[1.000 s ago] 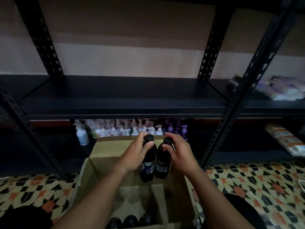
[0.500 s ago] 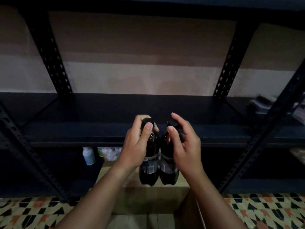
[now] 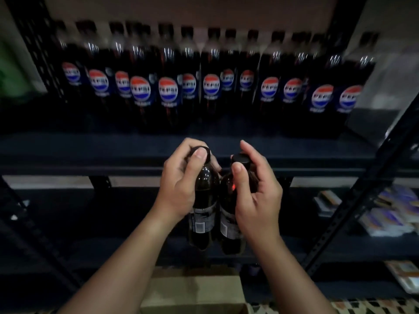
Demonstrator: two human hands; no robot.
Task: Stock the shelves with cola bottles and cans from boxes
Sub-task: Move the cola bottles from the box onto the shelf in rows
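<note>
My left hand (image 3: 181,184) grips the neck of a dark cola bottle (image 3: 204,214), thumb over its black cap. My right hand (image 3: 256,196) grips a second cola bottle (image 3: 229,223) the same way, just right of the first; the two bottles touch side by side. Both hang upright in front of the edge of a black metal shelf (image 3: 113,152). On that shelf, behind and above my hands, stands a blurred row of several cola bottles (image 3: 210,87) with red, white and blue labels. The cardboard box (image 3: 192,293) sits below my arms at the bottom edge.
Black perforated uprights (image 3: 353,214) frame the bay at right and left. The shelf below the one with the bottles holds flat packets (image 3: 390,211) at the right. Patterned floor tiles (image 3: 353,308) show at the lower right.
Both hands have lifted the two bottles from the box up past the lower shelf. The view has tilted up, bringing a stocked shelf of cola bottles into sight.
</note>
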